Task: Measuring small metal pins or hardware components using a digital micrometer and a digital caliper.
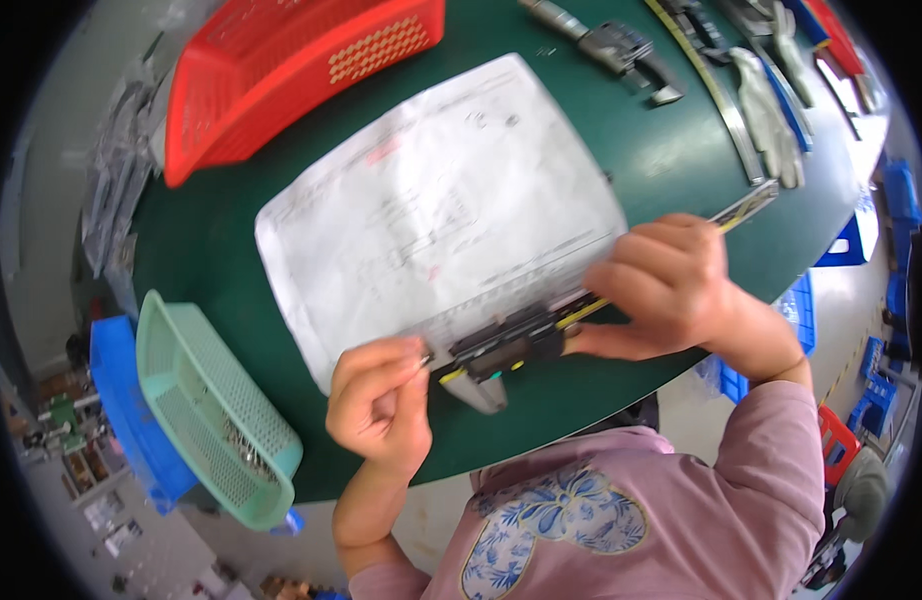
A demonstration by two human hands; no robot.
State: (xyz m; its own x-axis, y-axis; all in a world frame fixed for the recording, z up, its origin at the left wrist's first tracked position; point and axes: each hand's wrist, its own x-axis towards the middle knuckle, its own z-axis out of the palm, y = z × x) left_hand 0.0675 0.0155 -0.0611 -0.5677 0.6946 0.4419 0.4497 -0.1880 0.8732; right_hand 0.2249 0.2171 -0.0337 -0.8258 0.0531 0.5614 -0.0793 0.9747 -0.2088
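Observation:
My right hand (661, 290) is closed round the beam of a digital caliper (506, 345), which lies across the near edge of a paper drawing. The caliper's dark body and its jaws point toward my left hand (381, 400). That hand is pinched, with a tiny dark piece (427, 358) at its fingertips beside the jaws; its kind is too small to make out. Beneath the caliper, the white drawing sheet (381, 240) lies slightly creased on the green table (671, 150).
A red plastic basket (251, 100) stands at the far left. A pale green basket (216, 400) with small metal parts sits at the table's left edge, beside a blue bin (131, 410). A micrometer (611, 45), a steel ruler (716, 100) and white gloves (766, 110) lie far right.

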